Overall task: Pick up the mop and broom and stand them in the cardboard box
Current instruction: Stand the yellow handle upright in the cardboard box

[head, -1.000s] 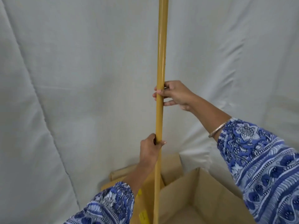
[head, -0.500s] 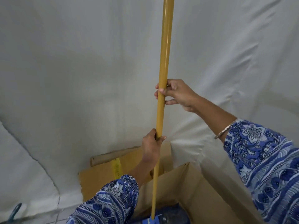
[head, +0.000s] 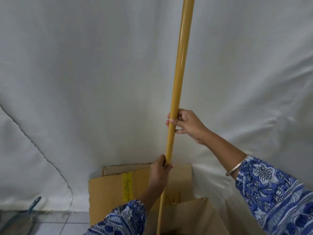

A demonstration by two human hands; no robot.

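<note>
A white fabric backdrop hangs behind everything; the cardboard box stands open against it on a tiled floor, flaps raised; a teal-handled tool lies at the far left; the yellow handle rises nearly upright, its foot hidden down inside the box; the right hand wraps it loosely higher up; the left hand closes round it just above the flap.
</note>
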